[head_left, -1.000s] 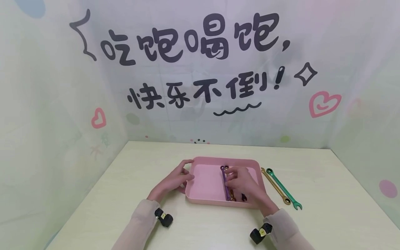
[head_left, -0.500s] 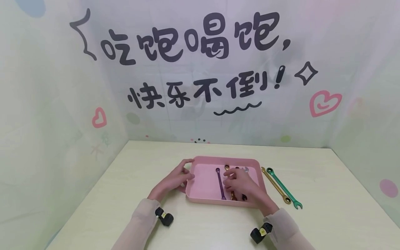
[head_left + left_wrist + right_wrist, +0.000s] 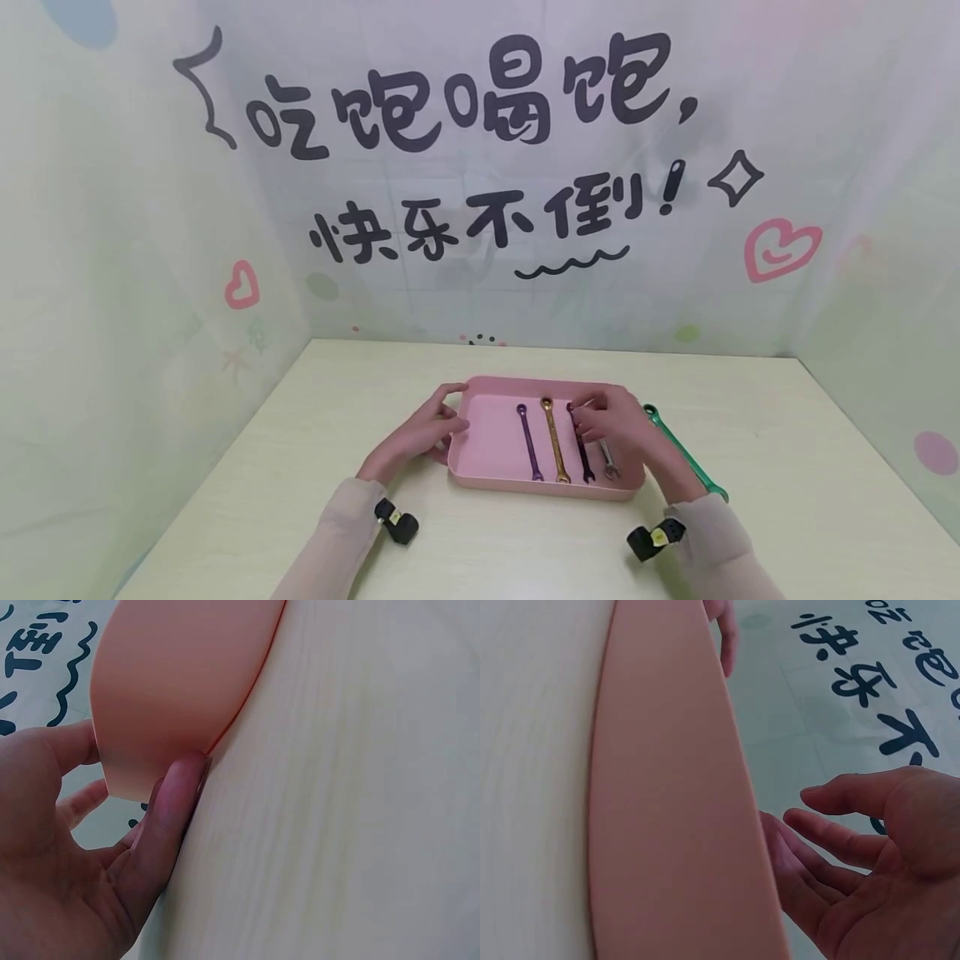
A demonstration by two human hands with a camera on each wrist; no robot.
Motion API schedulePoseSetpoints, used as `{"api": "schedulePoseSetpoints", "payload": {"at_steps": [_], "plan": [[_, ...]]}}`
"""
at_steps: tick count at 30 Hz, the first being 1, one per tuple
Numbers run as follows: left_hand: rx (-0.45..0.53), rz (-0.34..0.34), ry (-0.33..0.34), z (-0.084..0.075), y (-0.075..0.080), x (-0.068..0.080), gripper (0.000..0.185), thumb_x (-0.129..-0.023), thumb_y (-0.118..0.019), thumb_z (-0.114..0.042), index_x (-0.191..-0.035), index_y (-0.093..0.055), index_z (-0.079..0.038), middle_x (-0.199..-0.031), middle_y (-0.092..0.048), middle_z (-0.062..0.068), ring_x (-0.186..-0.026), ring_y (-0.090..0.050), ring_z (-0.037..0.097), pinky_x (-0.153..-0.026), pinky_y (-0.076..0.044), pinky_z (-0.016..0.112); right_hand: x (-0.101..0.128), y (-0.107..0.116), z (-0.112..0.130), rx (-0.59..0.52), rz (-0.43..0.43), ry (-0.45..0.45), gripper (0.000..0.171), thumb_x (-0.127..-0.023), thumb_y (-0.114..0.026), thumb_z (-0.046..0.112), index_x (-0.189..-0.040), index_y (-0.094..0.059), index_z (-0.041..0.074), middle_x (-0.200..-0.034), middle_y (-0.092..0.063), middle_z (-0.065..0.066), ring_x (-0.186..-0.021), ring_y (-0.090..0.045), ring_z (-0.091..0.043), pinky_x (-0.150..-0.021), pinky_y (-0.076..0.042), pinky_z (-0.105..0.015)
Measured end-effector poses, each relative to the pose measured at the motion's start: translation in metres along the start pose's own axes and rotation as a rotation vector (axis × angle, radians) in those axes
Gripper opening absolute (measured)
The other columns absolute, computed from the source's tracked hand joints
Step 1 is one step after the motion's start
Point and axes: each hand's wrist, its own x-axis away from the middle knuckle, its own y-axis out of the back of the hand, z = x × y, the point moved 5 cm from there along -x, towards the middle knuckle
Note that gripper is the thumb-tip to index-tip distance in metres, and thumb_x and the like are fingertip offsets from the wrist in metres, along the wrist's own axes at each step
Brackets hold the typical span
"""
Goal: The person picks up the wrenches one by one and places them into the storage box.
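A pink tray [image 3: 487,483] sits on the table, holding a purple wrench [image 3: 529,442], a gold wrench [image 3: 556,442], a black wrench [image 3: 586,463] and a silver wrench [image 3: 610,463], spaced side by side. My left hand [image 3: 418,432] grips the tray's left end; in the left wrist view its thumb [image 3: 176,795] presses the outer wall. Over the right part of the tray is my right hand [image 3: 618,423], covering the upper ends of the black and silver wrenches. In the right wrist view, its thumb [image 3: 847,793] and fingers are parted, with nothing seen between them; the tray wall hides what lies below.
A green wrench [image 3: 678,446] lies on the table right of the tray, partly behind my right forearm. The pale table [image 3: 375,358] meets a printed curtain [image 3: 420,308] at the back. Small cameras [image 3: 396,521] are worn on both wrists.
The purple wrench has shifted left, away from the gold one. My right hand has moved right to the black and silver wrenches, and its arm now hides the outside gold wrench. My left hand stays.
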Motion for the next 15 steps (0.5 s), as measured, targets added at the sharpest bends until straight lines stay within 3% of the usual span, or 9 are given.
{"api": "schedulePoseSetpoints", "payload": {"at_steps": [9, 15], "plan": [[-0.004, -0.004, -0.003, -0.001, -0.001, 0.0, 0.066, -0.1, -0.064, -0.02, -0.158, -0.034, -0.029, -0.114, -0.057, 0.015, -0.073, -0.064, 0.02, -0.054, -0.062, 0.033, 0.004, 0.046, -0.013, 0.064, -0.071, -0.053, 0.033, -0.102, -0.062, 0.015, -0.126, -0.062, -0.007, -0.109, -0.071, -0.025, -0.085, -0.073, -0.023, -0.076, -0.066, -0.035], [0.004, -0.01, 0.015, -0.002, -0.001, 0.002, 0.066, -0.1, -0.064, -0.02, -0.158, -0.034, -0.03, -0.115, -0.056, 0.015, -0.073, -0.064, 0.02, -0.054, -0.062, 0.033, 0.007, 0.067, -0.025, 0.208, -0.052, -0.039, 0.035, -0.1, -0.063, 0.016, -0.125, -0.061, -0.007, -0.107, -0.071, -0.025, -0.082, -0.07, -0.025, -0.075, -0.064, -0.037]]}}
